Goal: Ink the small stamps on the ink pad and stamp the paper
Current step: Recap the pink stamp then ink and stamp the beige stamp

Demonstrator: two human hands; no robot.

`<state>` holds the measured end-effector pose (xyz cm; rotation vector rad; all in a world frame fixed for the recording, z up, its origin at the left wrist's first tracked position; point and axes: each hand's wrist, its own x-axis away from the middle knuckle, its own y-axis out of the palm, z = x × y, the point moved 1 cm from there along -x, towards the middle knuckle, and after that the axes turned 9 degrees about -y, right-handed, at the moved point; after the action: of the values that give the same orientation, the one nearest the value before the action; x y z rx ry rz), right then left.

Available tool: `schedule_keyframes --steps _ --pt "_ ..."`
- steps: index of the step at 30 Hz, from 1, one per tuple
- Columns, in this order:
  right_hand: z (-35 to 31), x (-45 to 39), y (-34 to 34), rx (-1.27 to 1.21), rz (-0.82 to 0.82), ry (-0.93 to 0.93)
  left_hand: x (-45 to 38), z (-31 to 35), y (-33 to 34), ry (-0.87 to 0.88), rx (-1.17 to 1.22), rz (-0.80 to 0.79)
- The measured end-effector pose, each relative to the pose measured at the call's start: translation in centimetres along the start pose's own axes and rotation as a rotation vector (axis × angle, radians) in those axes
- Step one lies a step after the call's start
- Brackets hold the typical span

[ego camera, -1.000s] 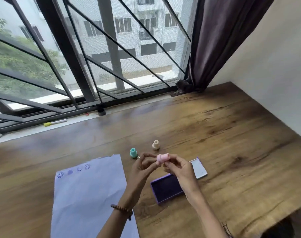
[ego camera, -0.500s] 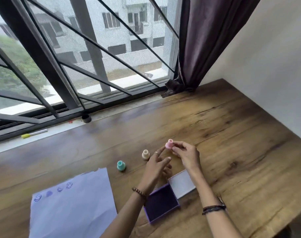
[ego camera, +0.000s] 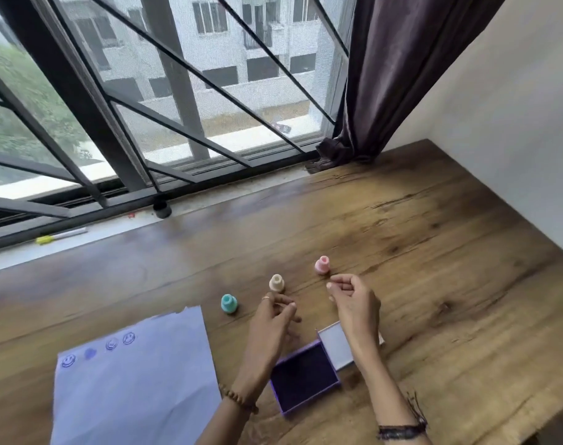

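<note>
So: wooden table (ego camera: 434, 252) under a barred window (ego camera: 145, 107), dark curtain (ego camera: 402, 75) in the corner. Lilac paper (ego camera: 135, 390) lies front-left, with four purple prints (ego camera: 97, 350) along its top edge; one looks like a blob, the other three smiley faces. Ink pad (ego camera: 304, 380) sits open just right of the paper, dark purple pad up, its lid (ego camera: 336, 348) flipped open beside it.

Left hand (ego camera: 270, 329) hovers above the pad's far-left corner, fingers loosely curled, holding nothing. Right hand (ego camera: 354, 303) hangs over the lid, thumb and forefinger nearly pinched, also empty, just short of the pink stamp (ego camera: 322, 264).

Three stamps stand upright in a diagonal row beyond the hands: pink stamp farthest right, beige stamp (ego camera: 277, 282) in the middle, teal stamp (ego camera: 229, 303) nearest the paper. All are free on the table, none touching.

Risks, my read: stamps are small and light, so a careless reach could knock one over; a wrist brushing the open pad would pick up ink and smear the paper; overloading ink likely gives another blob.
</note>
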<state>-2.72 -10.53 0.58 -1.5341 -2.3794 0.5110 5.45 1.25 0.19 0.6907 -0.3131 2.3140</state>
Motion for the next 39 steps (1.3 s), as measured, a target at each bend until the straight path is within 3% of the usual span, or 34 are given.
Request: schedule_keyframes --steps 5,10,14,18,21,23,27,32,35,39 --pt "-1.2 1.9 3.9 0.142 -0.224 -0.102 -0.2 -0.9 -1.0 -0.058 0.094 0.056" --pt "-2.8 1.5 5.4 0.259 -0.335 -0.228 -0.3 0.0 -1.3 0.004 0.082 0.005" --pt "-3.4 2.1 4.4 0.241 -0.381 -0.273 0.9 0.0 -2.3 0.022 0.069 0.065" --pt "-3.7 4.0 2.3 0.026 -0.392 -0.215 2.7 -0.7 -3.5 0.138 0.092 0.077" --pt "-3.9 5.9 1.2 -0.234 -0.495 -0.084 4.2 -1.3 -3.6 0.146 0.115 -0.014" --pt "-3.7 6.9 0.8 -0.259 -0.523 -0.051 5.3 -1.5 -3.4 0.146 0.170 -0.066" --pt "-3.7 8.5 0.2 -0.130 -0.510 -0.151 6.5 -1.1 -3.5 0.173 0.218 -0.053" --pt "-3.7 9.8 0.4 -0.164 -0.422 -0.185 7.8 -1.3 -3.1 0.228 0.164 -0.026" --pt "-3.1 10.2 0.4 -0.233 -0.374 -0.080 8.2 -1.6 -2.8 0.242 0.118 0.015" --pt "-1.6 9.8 -0.8 -0.495 -0.260 0.210 8.0 -2.2 -3.5 0.328 -0.061 0.121"
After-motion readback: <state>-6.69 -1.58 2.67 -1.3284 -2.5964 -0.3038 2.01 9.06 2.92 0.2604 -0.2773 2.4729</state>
